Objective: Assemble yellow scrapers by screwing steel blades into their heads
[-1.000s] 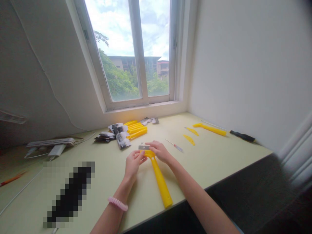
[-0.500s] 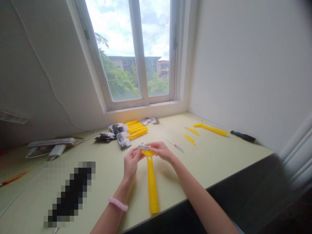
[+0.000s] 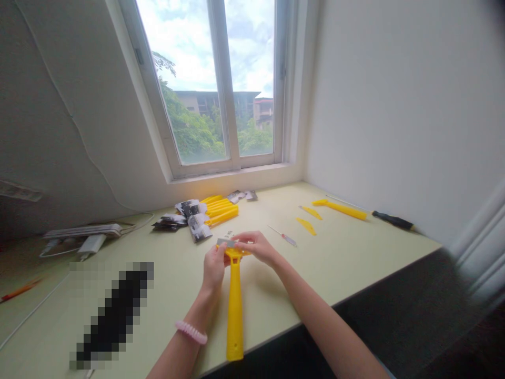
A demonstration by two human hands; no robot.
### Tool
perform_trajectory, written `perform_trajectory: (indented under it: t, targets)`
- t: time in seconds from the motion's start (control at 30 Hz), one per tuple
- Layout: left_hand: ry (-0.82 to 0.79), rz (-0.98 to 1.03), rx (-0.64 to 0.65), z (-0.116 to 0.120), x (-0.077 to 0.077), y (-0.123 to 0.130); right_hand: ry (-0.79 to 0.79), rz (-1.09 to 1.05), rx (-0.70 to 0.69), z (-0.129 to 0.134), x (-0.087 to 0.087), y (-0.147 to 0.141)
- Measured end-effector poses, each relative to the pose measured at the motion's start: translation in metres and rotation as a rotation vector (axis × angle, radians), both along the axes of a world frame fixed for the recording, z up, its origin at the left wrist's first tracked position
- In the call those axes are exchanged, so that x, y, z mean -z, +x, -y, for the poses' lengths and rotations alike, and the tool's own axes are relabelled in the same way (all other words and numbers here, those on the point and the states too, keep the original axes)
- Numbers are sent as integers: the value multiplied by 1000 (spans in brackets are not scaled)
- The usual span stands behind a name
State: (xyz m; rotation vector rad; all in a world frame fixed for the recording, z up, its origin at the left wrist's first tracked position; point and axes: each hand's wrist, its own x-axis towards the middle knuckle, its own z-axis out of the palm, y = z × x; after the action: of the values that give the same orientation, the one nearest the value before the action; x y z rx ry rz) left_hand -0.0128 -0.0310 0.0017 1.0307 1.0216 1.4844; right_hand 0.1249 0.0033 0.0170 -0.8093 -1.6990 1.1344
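So, on my feed the left hand (image 3: 215,267) and right hand (image 3: 257,247) sit close together, both at the head of a yellow plastic scraper handle (image 3: 234,310), whose shaft runs toward the near edge of the tabletop (image 3: 327,268). The left hand closes around that head, while the right pinches the end of a thin steel blade (image 3: 225,242) lying across it. I can't tell from here whether the blade is seated. Beyond them lie yellow handles (image 3: 223,210) beside black-and-white packets (image 3: 199,227). To the right I see a slim screwdriver (image 3: 283,236), two yellow plastic strips (image 3: 306,226), another yellow handle (image 3: 340,210) and a black-handled screwdriver (image 3: 392,220).
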Motion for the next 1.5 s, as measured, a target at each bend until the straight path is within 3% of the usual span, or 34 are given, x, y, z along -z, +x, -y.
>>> perform_trajectory:
  t: [0.13, 0.33, 0.67, 1.17, 1.5]
  targets:
    - [89, -32, -34, 0, 0, -2, -142, -58, 24, 1, -5, 1]
    - [99, -49, -148, -1, 0, -6, -280, -100, 10, 5, -11, 6]
    - [129, -19, -156, -3, 1, -7, -322, -156, -52, 8, -12, 6]
    - [132, 8, -249, -5, 3, -10, -478, -425, -66, 3, -7, 3]
    - [155, -10, -285, -8, 9, -11, -480, -286, 6, 4, -7, 5]
